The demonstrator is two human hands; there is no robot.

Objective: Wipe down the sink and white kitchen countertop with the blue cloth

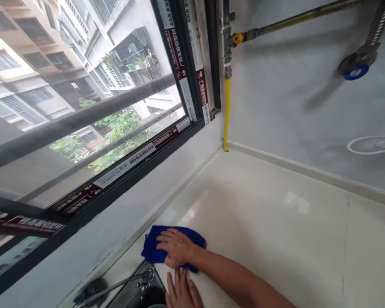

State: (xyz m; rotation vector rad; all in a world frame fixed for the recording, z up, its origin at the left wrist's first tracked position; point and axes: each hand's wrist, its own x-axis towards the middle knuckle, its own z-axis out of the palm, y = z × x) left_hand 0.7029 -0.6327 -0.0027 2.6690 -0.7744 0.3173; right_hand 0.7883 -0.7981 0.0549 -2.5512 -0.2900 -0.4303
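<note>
A blue cloth (154,246) lies on the cream countertop (276,231), close to the ledge under the window. My right hand (176,248) rests on top of it with the fingers stretched flat over the fabric, and its forearm runs off to the lower right. My left hand (181,293) shows only its fingers at the bottom edge. They lie flat and together on the countertop just below the cloth and hold nothing.
A sink with a metal tap (137,280) sits at the bottom left beside the hands. A dark-framed window (131,162) runs along the left. A yellow gas pipe (226,111) stands in the corner, and a flexible hose with a blue fitting (356,70) hangs on the grey wall.
</note>
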